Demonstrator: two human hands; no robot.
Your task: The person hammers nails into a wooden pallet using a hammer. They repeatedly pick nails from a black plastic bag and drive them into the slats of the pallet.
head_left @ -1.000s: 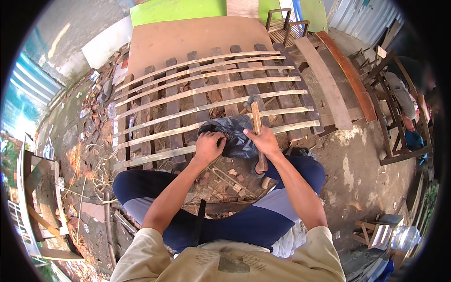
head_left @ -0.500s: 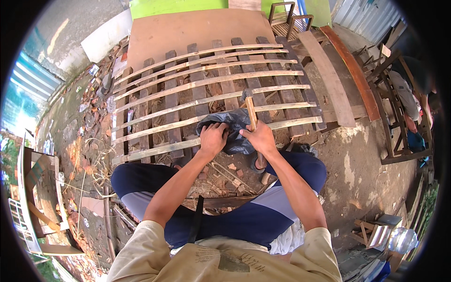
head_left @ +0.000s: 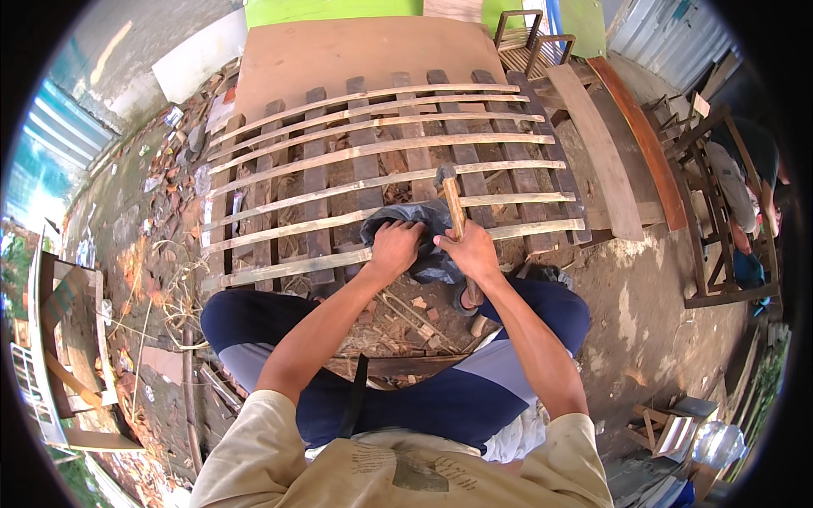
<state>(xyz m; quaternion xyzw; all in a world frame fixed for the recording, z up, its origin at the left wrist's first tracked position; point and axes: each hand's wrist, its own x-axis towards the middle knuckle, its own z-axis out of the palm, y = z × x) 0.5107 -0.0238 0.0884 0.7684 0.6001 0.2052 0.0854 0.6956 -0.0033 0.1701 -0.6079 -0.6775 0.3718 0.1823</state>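
No lettering, number or sign can be read. The person's beige shirt [head_left: 381, 487] carries small dark lines of print [head_left: 367, 460] on either side of a dark block [head_left: 421, 474], too small and blurred to make out.

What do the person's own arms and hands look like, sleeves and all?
The left hand and right hand are bare, with no gloves. No watch, band or cable shows on the left forearm or right forearm, both uncovered. The short, loose sleeves are plain beige, part of a shirt with a dark print on its front.
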